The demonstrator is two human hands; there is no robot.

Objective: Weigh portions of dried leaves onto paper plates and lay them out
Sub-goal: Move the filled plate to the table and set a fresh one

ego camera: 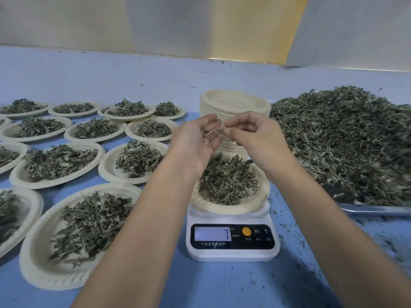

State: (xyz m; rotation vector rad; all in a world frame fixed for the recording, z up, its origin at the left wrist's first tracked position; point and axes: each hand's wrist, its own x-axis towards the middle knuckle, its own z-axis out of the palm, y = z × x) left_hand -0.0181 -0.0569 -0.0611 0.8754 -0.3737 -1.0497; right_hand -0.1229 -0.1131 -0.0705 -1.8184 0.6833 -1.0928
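Forearms (142, 218) are stretched over the scale (231, 252), where the plate (231, 210) of dried leaves (226, 178) is seated. A sprig (220, 130) is pinched in the right hand's (255, 136) narrow grip, the left hand (195, 143) held open alongside. Featherlight, brittle stuff: best taken softly, it is judged.

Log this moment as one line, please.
left hand: open, above plate | right hand: pinching stem | plate: leaves, on scale | filled plates: laid out left

Single head-worn wide-angle view, facing forward and down, close behind left hand (195, 143) and right hand (258, 138), scale (232, 243) directly below the hands, wall (200, 25) well beyond them.
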